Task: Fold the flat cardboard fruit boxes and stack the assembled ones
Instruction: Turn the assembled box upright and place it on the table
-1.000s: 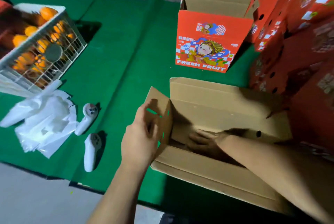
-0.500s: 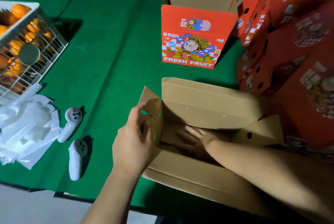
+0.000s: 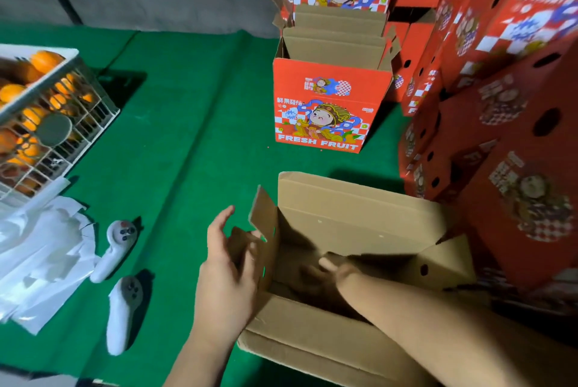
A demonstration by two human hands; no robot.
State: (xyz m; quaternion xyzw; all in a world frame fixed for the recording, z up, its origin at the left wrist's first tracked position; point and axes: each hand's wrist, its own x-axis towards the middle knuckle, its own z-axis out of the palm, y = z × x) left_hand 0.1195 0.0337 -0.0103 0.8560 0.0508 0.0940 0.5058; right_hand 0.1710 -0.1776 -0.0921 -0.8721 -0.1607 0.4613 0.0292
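White wire crate (image 3: 78, 111) at far left on the green cloth (image 3: 194, 124), tilted, full of oranges (image 3: 32, 114). Below it, crumpled white plastic bags (image 3: 40, 258), then two white controllers (image 3: 120, 242) lying just beside the bags, one nearer the camera than the other.

Centre-bottom: open cardboard box (image 3: 353, 214), brown inside facing up, top flaps standing. Nothing visible in it but the right hand. Left end flap (image 3: 266, 224) is upright and tilted outward; right end flap (image 3: 444, 264) leans in, with a round hole.

Left hand (image 3: 228, 274) at the left end of the box, thumb up and apart, fingers curled round the end flap, gripping it from outside. Right hand (image 3: 322, 267) reaches down inside the box, forearm crossing over the near wall; the hand is dark and blurred, fingers look flat against the bottom panel, cannot tell for sure.

Behind it, an assembled red box (image 3: 325, 111) printed FRESH FRUIT, upright, open top, more boxes of the kind lined up behind. Far right: stack of red boxes (image 3: 506, 124), well above the table, touching the open box's right side.
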